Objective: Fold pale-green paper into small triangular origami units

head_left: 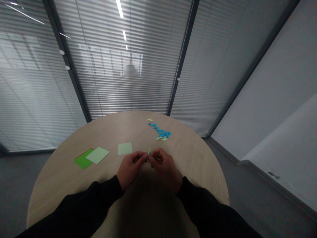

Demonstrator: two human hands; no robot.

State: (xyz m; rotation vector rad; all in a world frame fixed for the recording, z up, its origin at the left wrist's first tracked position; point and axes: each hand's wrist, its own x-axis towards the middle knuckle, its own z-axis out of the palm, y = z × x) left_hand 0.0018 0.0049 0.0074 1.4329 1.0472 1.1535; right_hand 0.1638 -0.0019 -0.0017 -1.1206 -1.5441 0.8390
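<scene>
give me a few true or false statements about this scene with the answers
1. The left hand and right hand both pinch a small folded green paper piece. True.
2. The left hand holds scissors. False: it holds only the paper, and no tool shows.
3. A pale green sheet lies partly over a bright green sheet. True.
4. The table is square. False: the table is round, with a light wood-look top.
5. Blue folded paper pieces sit in a loose row near the far edge. True.
6. The person's sleeves are white. False: the sleeves are black.
</scene>
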